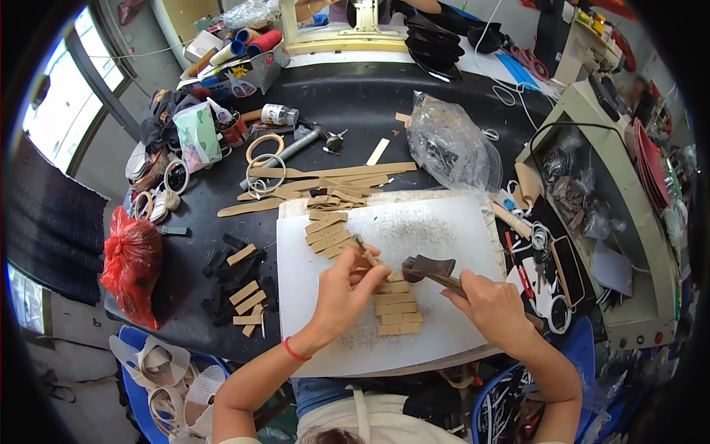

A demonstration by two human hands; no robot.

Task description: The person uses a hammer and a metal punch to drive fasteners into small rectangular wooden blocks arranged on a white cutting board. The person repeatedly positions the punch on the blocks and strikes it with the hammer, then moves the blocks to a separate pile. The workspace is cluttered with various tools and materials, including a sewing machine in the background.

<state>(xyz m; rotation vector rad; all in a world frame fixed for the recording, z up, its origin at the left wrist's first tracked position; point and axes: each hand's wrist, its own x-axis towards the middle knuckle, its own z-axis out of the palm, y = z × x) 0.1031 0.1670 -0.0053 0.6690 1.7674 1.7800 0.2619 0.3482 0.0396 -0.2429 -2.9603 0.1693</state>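
Observation:
My left hand [342,287], a red cord round its wrist, pinches a slim metal rod, perhaps a punch [364,248], which leans with one end up. In my right hand [494,309] is a hammer [433,268], gripped by its handle, its dark head just right of my left fingertips. Below both hands, a column of short tan strips [399,318] lies on a white board [318,348]; the left fingers partly cover its top. Another overlapping group of short tan strips [325,233] sits beyond the left hand.
Long tan bands [318,181] lie beyond the board. Black pieces [229,259] with some tan strips lie left, near a red plastic bag [132,266]. A clear plastic bag [451,140] stands far right of the bands. A beige machine casing [621,185] bounds the right side.

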